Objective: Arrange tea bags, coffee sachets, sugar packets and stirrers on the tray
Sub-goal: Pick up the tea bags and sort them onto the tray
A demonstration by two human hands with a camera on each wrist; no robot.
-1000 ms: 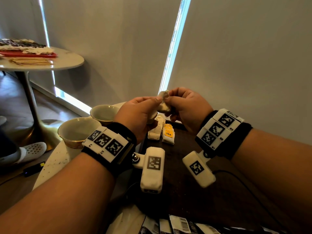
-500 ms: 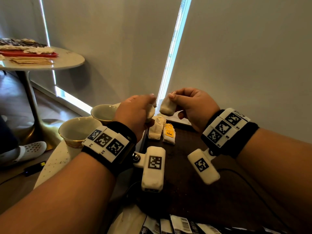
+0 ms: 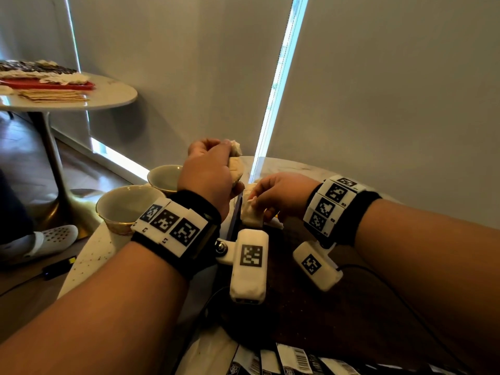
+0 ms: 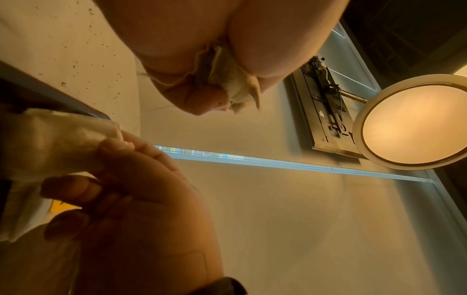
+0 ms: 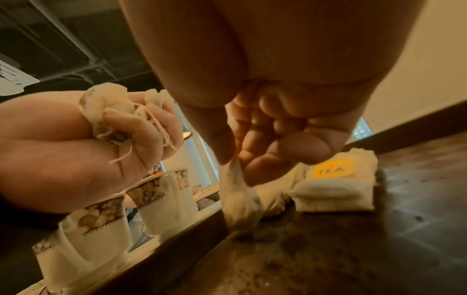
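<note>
Left hand (image 3: 208, 174), centre of the head view, raised; fingers curled tight round a bunch of crumpled cream paper tea bags with strings (image 5: 111, 111), which poke out above the fist; in the right wrist view this fist sits at mid left, strings trailing over the fingers.

Right hand (image 3: 281, 196), lower and just right of the left hand, apart from it; thumb and forefinger pinch the top of a single cream tea bag (image 5: 240, 201); bag hangs upright, its lower end at the surface of the dark brown wooden tray (image 5: 353, 249); contact cannot be told for certain.

Behind it on the tray, right of centre in the right wrist view: flat cream tea bags, one with a yellow TEA label (image 5: 333, 169), lying side by side.

Two cream ceramic cups with floral gold bands (image 5: 161, 199) stand on the white speckled table (image 3: 89, 253), left of the tray's edge.

Black-and-white barcoded sachets (image 3: 292, 361), bottom edge of the head view.
</note>
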